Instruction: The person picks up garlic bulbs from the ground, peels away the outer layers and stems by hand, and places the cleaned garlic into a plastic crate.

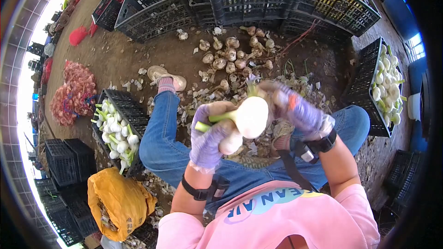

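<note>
My left hand (210,133), in a purple glove, is closed around two peeled white garlic bulbs with short green stems. The larger garlic bulb (251,117) points up and right, and the smaller bulb (230,143) sits beneath it against my fingers. My right hand (297,108), also gloved in purple, is just right of the larger bulb and blurred by motion. Its fingertips are smeared, so whether they hold anything cannot be made out. Beyond my hands, unpeeled garlic bulbs (230,54) lie in a loose pile on the dirt floor.
Peeled garlic fills a black crate (121,103) at left and another crate (367,83) at right. Large black crates (254,0) line the back. An orange sack (122,203) stands lower left, near stacked crates (69,161). Net bags of garlic (74,92) lie farther left. Peelings (203,99) litter the ground.
</note>
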The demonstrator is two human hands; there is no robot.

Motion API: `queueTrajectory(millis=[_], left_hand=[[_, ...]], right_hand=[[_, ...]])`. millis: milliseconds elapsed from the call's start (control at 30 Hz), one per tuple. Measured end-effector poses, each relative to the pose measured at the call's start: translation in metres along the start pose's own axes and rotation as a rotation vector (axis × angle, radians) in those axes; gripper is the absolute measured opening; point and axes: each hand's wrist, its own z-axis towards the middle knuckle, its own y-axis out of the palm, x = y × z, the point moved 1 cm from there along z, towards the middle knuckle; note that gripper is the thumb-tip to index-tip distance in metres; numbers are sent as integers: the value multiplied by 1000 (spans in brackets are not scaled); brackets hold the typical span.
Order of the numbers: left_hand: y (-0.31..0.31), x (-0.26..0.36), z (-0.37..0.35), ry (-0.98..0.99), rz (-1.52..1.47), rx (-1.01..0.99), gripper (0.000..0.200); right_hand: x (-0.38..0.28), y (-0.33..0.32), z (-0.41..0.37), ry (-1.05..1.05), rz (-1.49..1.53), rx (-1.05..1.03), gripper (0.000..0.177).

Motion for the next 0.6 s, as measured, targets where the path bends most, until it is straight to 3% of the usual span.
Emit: queueTrajectory(millis=[33, 67, 167, 267, 300, 367, 433, 533, 567, 600], left_hand=[[0, -2, 1, -50, -99, 46, 30], [0, -7, 3, -100, -197, 92, 31], [-11, -29, 9, -139, -186, 198, 31], [-20, -36, 9, -235, -169, 221, 32], [-21, -38, 9, -230, -177, 246, 32], [-20, -37, 10, -225, -186, 266, 32], [-18, -32, 9, -262, -233, 218, 36], [-17, -33, 11, -175, -89, 279, 33], [-12, -33, 13, -84, -41, 302, 30], [-5, -31, 12, -57, 65, 354, 29]], right_hand=[[11, 2, 7, 109, -4, -186, 58], [18, 6, -6, 188, 125, -166, 58], [16, 12, -9, 92, -285, -210, 65], [-30, 25, -15, -118, 284, 24, 70], [-34, 21, -11, -341, 312, 136, 68], [-30, 12, -7, -568, 334, 247, 65], [-8, -8, -4, -118, 242, 94, 66], [30, -16, -15, 62, -932, -83, 79], [39, -9, -18, 14, -1168, -42, 86], [50, 0, -20, -39, -501, -84, 91]])
